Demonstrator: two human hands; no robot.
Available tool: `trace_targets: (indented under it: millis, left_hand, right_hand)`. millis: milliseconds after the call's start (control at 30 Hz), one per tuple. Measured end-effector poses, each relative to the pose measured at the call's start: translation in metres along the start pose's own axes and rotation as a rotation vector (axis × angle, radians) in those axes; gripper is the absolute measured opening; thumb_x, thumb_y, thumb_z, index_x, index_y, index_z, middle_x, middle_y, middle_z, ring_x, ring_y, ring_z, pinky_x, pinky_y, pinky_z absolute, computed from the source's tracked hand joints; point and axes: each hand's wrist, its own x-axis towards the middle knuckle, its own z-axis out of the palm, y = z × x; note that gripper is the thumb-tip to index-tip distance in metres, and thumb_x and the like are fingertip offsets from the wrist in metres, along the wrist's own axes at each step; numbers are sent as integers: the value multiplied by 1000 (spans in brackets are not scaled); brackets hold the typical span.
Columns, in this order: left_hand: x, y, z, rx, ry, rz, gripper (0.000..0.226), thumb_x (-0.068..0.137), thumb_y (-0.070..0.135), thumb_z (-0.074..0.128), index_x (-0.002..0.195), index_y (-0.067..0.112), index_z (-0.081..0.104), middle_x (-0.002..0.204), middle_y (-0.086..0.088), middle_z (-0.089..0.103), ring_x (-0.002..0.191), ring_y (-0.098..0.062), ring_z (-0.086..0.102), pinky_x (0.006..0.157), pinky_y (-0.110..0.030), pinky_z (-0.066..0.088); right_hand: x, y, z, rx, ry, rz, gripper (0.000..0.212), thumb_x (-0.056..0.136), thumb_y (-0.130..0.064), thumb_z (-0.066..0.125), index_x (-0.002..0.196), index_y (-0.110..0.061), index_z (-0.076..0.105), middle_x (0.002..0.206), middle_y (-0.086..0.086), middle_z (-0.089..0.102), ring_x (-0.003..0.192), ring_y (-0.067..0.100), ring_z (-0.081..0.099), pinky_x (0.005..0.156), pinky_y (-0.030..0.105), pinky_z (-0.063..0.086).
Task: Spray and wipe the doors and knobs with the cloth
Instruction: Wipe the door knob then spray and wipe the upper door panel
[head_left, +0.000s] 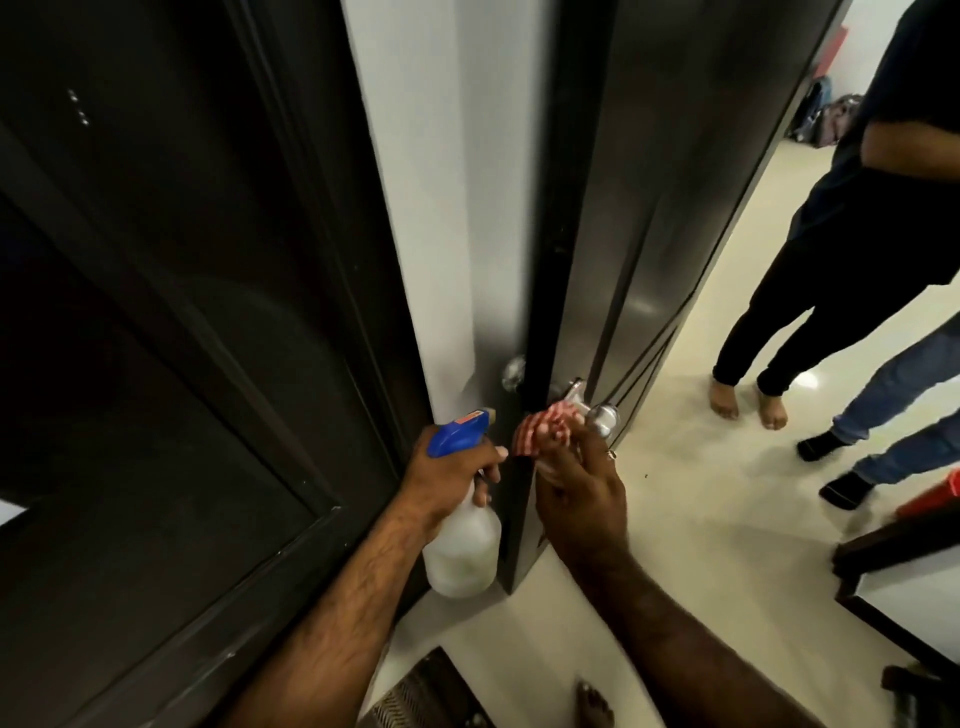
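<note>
Head view. I stand at the edge of an open dark door (639, 218), which I see almost end-on. A second dark door (171, 338) fills the left of the frame, with a strip of white wall (421, 208) between the two.

My left hand (447, 478) holds the spray bottle (462, 551) by its neck. The fingers are wrapped closed around it, with one finger near the trigger under the blue spray head (457, 431). The nozzle points towards the door edge, so I judge the bottle is kept ready for the next spray and clear of the wiping hand.

My right hand (582, 483) holds the red and white cloth (540, 423). The fingers are closed narrowly on it, bunching it at the fingertips. The cloth is pressed against the neck of the silver knob (602, 418) on the near face of the door, just beside its round head. A bunched cloth fits into the narrow neck better than a flat one. The matching knob (514, 371) on the far face is untouched by either hand.

Judgement: the current step is wiping this knob; the far knob and the door faces probably still need attention.

Two other people (857, 260) stand well apart on the pale floor (701, 519) to the right. A striped mat (431, 696) lies near my foot (595, 706).
</note>
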Motion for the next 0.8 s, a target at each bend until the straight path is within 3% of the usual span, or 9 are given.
trace_targets:
  millis: [67, 167, 233, 333, 467, 600, 700, 800]
  left_hand:
    - [-1, 3, 7, 1, 6, 7, 23, 94, 9, 73, 79, -7, 67, 70, -15, 67, 49, -23, 56, 60, -37, 55]
    - [-3, 4, 16, -17, 47, 10, 22, 94, 7, 73, 83, -11, 67, 70, -18, 65, 48, -23, 55, 56, -35, 53]
    - [-5, 4, 19, -49, 89, 20, 18, 93, 4, 73, 83, -10, 68, 69, -21, 64, 47, -24, 54, 53, -35, 51]
    - [-6, -1, 23, -66, 158, 43, 26, 92, 2, 73, 72, -12, 65, 67, -26, 63, 43, -28, 51, 56, -36, 50]
    - [-13, -4, 36, -138, 237, 46, 27, 88, 4, 75, 69, -12, 64, 65, -27, 62, 39, -26, 47, 59, -40, 51]
    - [-28, -6, 54, -157, 301, 28, 28, 91, 0, 72, 65, -2, 65, 65, -24, 61, 41, -26, 47, 58, -38, 51]
    - [-40, -7, 67, -150, 348, 27, 27, 92, 3, 72, 66, -2, 65, 67, -24, 64, 43, -28, 48, 60, -41, 53]
    - [-50, -5, 79, -137, 373, 31, 25, 93, 2, 70, 69, -5, 67, 69, -24, 65, 46, -29, 50, 62, -42, 52]
  right_hand:
    - [7, 12, -18, -159, -91, -182, 37, 81, -11, 83, 118, -12, 80, 138, 22, 66, 121, 45, 67, 89, 58, 64]
    - [27, 22, -40, -215, 12, -397, 25, 97, -12, 66, 116, -11, 81, 136, 22, 68, 128, 43, 61, 99, 56, 59]
    - [42, 29, -42, -170, 78, -381, 29, 103, -17, 58, 121, -8, 79, 141, 24, 63, 131, 45, 58, 101, 56, 57]
    - [46, 48, -27, -128, 59, -371, 34, 99, -24, 70, 127, -5, 76, 146, 25, 59, 132, 47, 58, 98, 61, 57]
    - [36, 92, -10, -239, -13, -730, 37, 93, -23, 81, 127, -10, 76, 147, 23, 61, 144, 46, 50, 110, 68, 44]
    - [54, 107, -26, -305, -108, -864, 49, 92, -30, 77, 138, -18, 65, 153, 20, 56, 144, 45, 47, 115, 68, 36]
    - [68, 103, -38, -167, -198, -659, 64, 87, -42, 81, 143, -25, 55, 156, 20, 45, 141, 46, 44, 113, 68, 37]
    - [73, 74, -40, 87, -246, -89, 58, 95, -44, 73, 146, -30, 47, 151, 10, 46, 127, 30, 54, 103, 52, 53]
